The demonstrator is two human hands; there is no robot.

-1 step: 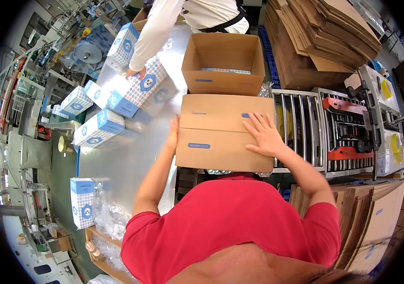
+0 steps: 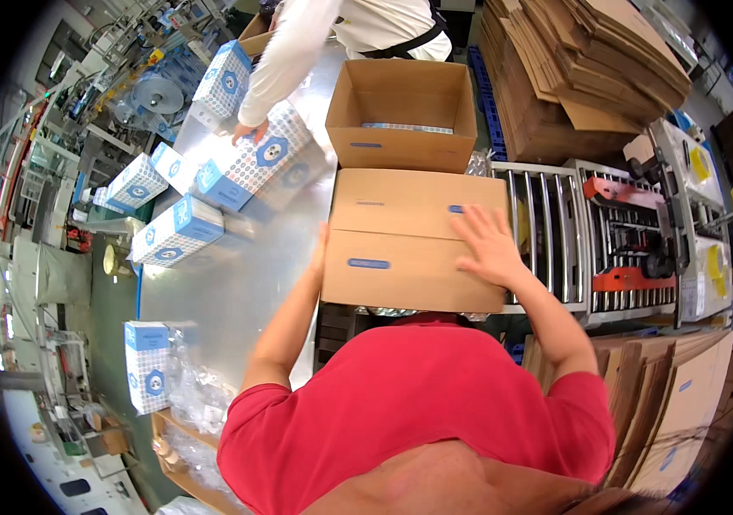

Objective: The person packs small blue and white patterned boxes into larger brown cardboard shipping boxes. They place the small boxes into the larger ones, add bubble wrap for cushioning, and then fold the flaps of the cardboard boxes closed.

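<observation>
A cardboard carton (image 2: 413,270) with its top flaps folded down sits right before me. My right hand (image 2: 491,247) lies on the right part of its top, fingers spread. Against the carton's left side rests my left hand (image 2: 322,251), seen edge-on with its fingers stretched out. Just beyond stands a second carton (image 2: 401,152) with its top open; a blue-and-white package (image 2: 407,128) lies low inside it.
Across the metal table (image 2: 212,296), a co-worker's hand (image 2: 250,133) touches a blue-and-white patterned package (image 2: 274,148); several similar ones lie nearby. To the right run a roller conveyor (image 2: 542,232) and a taping machine (image 2: 632,232). Flattened cartons (image 2: 589,69) are stacked behind.
The closed carton has shifted slightly to the right, with my hands still against it. The co-worker's hand and the package under it have also moved a little right.
</observation>
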